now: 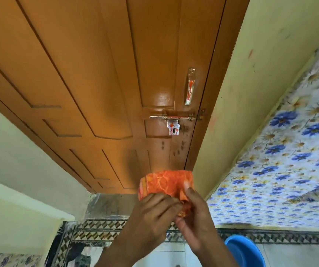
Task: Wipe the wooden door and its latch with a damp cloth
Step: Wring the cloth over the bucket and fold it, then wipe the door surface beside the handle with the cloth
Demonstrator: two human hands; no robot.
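The brown wooden door (89,78) fills the upper left and is closed. Its metal latch (176,118) sits on the right side, with orange-red marks on the plate below it. Above the latch is a handle (190,86), also smeared orange. Dark spots mark the door below the latch. An orange patterned cloth (166,183), folded, is held in front of the door's lower part by both hands. My left hand (151,214) grips its lower left; my right hand (195,214) pinches its lower right edge. The cloth is away from the latch, not touching it.
A pale yellow wall (251,93) flanks the door on the right. A floral blue-and-white sheet (289,160) lies at the right. A blue basin (245,251) sits on the floor at the lower right. A patterned tile border (101,232) runs along the floor.
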